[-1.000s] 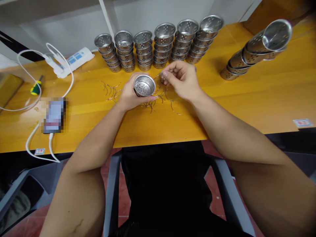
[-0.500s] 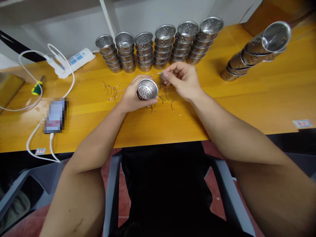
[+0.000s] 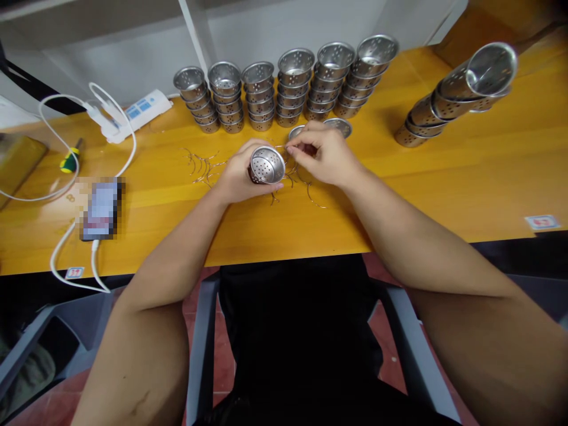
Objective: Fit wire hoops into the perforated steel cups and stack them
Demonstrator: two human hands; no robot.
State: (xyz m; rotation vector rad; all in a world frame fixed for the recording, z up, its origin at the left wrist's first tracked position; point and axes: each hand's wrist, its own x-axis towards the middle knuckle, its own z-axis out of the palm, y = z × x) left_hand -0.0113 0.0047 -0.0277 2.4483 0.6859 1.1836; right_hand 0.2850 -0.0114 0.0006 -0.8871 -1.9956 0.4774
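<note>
Left hand: fingers curled around the side of one perforated metal cup, thumb along its near side. The cup sits within this grasp, mouth up and tilted slightly, its pierced base visible inside.

Right hand: thumb and forefinger pressed together, pinching what appears to be the end of a thin wire that reaches towards the cup's rim; whether it touches the rim cannot be told.

Loose curved wires, several: lying on the desk around and below the fingers of both hands, some just left of the left fingers, one nearer the person than the right fingers.

Round metal pieces, two: one just beyond the right fingertips, the other just beyond the back of the same hand, both partly covered by it.

Upright cup stacks, six: in a row beyond the fingers of both hands.

Leaning cup stack, one: well to the right of the right fingers, tipped rightward.

Power strip, white: beyond and left of the left fingers, cables plugged in.

Screwdriver, green and yellow handle: far left of the left fingers.

Phone, blurred, with white cable: left of the left fingers, nearer the person.
</note>
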